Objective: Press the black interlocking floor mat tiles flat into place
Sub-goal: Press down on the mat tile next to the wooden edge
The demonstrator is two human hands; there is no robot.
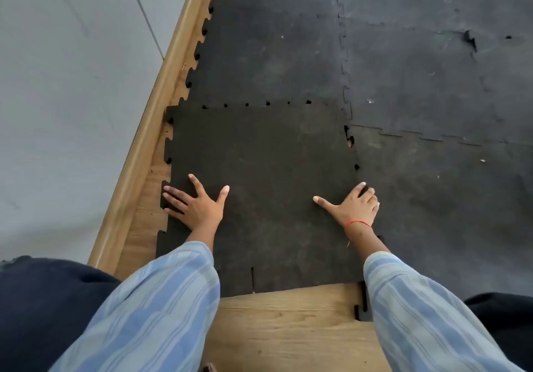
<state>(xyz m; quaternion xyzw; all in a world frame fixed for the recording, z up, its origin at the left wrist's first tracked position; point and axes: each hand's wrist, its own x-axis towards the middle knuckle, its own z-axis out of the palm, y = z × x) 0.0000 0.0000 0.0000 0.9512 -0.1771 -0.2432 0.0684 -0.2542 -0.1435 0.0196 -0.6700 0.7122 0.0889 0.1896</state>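
Observation:
A black interlocking mat tile (268, 175) lies on the wooden floor in front of me. Its far edge sits over the tile beyond (268, 54), with small gaps showing along the toothed seam. My left hand (194, 203) lies flat, fingers spread, on the tile's near left part by its toothed left edge. My right hand (353, 205) rests on the tile's right edge, thumb out and fingers bent over the seam with the neighbouring tile (441, 198). A red string circles the right wrist.
A wooden skirting board (150, 129) and grey wall (63, 97) run along the left. Bare wooden floor (288, 322) shows under me, near the tile's front edge. More laid black tiles (432, 68) cover the floor ahead and to the right, one with a small tear.

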